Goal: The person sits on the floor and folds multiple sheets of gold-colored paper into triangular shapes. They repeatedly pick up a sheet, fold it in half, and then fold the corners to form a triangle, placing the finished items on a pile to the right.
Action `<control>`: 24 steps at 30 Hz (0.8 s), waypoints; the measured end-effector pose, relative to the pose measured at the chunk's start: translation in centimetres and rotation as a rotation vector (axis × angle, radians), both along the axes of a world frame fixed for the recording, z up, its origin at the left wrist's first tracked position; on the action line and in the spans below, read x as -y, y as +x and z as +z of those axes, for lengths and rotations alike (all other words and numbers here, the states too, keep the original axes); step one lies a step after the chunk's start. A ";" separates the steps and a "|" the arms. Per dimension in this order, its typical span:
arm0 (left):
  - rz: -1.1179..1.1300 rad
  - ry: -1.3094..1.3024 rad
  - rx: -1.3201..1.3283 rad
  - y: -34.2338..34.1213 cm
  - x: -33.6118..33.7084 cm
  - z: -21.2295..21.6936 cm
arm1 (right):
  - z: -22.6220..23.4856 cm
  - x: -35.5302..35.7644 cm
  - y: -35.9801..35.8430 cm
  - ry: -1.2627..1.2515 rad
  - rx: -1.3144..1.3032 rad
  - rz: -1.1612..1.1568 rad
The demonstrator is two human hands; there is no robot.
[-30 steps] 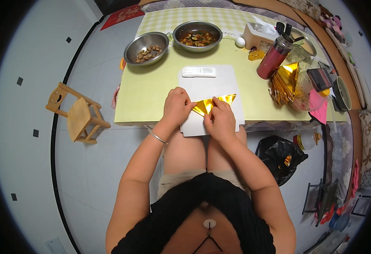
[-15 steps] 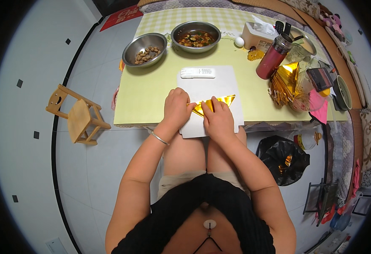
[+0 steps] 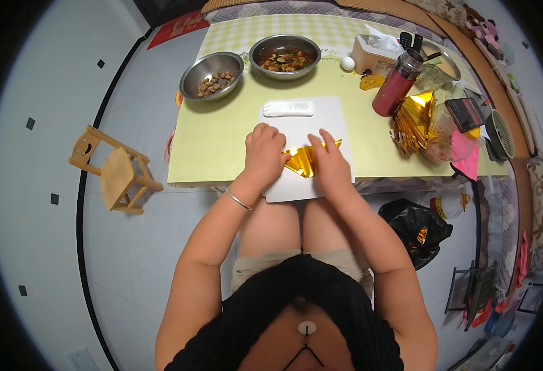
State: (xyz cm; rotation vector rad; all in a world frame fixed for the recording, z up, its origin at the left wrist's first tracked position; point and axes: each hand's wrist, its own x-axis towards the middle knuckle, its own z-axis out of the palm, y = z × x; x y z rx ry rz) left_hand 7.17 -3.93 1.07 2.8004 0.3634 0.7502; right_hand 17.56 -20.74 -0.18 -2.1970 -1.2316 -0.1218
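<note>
A folded sheet of gold foil paper (image 3: pixel 301 162) lies on a white board (image 3: pixel 277 190) at the table's near edge. My left hand (image 3: pixel 264 151) has its fingers curled, and its thumb and fingertips close on the foil's left end. Over the right part of the foil rests my right hand (image 3: pixel 332 167), its fingers stretched out and apart; a thin gold tip shows beyond them. Part of the sheet is hidden beneath this hand. A white oblong object (image 3: pixel 288 109) lies flat on the far part of the board.
Two steel bowls, one with nuts (image 3: pixel 231 91) and one with food in broth (image 3: pixel 254 62), stand far left. At right are a red flask (image 3: pixel 396 86), a gold foil stack (image 3: pixel 412 123), a phone (image 3: pixel 466 115) and a tissue box (image 3: pixel 370 57). A black bag (image 3: pixel 407 216) sits below.
My right hand has shifted slightly right and its fingers have lifted and spread. More of the foil's middle shows, with its lower corner pointing toward me. My left hand stays at the left end.
</note>
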 end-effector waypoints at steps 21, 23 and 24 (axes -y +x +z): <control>-0.022 -0.041 -0.433 2.4 -0.5 2.4 | 4.1 -1.9 8.3 -0.343 -0.025 0.455; -0.084 -0.014 -0.350 2.3 -0.4 2.0 | 5.0 -1.9 8.0 -0.446 0.007 0.503; -0.118 -0.001 -0.309 2.3 -0.3 1.6 | 4.8 -1.6 7.9 -0.453 0.078 0.532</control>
